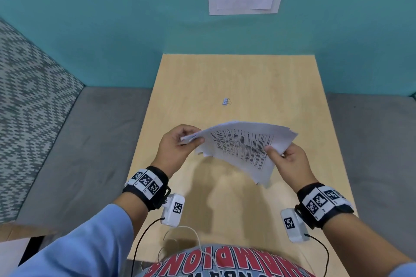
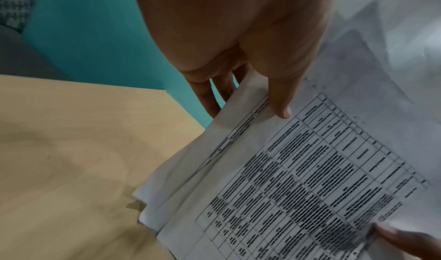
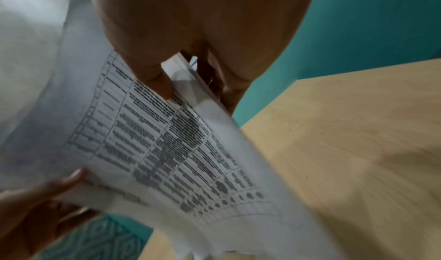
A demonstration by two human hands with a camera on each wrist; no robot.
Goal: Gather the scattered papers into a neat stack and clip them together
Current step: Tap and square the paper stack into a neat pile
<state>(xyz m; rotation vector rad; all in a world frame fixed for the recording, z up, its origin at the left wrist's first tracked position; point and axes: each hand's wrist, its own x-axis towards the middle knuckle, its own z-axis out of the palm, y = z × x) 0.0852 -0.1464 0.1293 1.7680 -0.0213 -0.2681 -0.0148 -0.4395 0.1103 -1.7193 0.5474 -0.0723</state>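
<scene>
Pinching the papers (image 1: 242,148) above the table (image 1: 236,78), left hand (image 1: 177,143) and right hand (image 1: 290,161).

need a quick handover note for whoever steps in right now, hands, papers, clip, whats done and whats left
Left hand pinches one end of the papers; right hand grips the opposite edge.
The papers are gathered and held above the wooden table, but their edges are fanned and uneven.
The binder clip lies untouched on the table, beyond the papers.
Done: gathering. Left: square the edges, fetch the clip, clip the stack.
</scene>
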